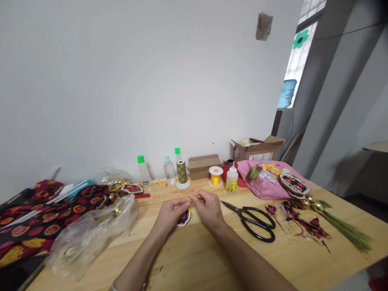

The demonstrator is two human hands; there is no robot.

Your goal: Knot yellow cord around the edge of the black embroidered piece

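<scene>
Left hand [169, 213], about nine o'clock from the dark patch [184, 219], is pinched narrow, seemingly on yellow cord [199, 197]. Patch is half-hidden beneath; some knotting's probably being done, so steady tension's likely needed next. Cord's also pinched by right hand [210, 209], around two o'clock.

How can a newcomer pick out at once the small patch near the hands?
On the wooden table, find the left hand and right hand close together. The patch shows just below the left fingers, dark with a pale border, partly hidden. Its lookalikes, the reddish patch at left and the larger-looking patch on the pink bag, lie away from the hands.
</scene>
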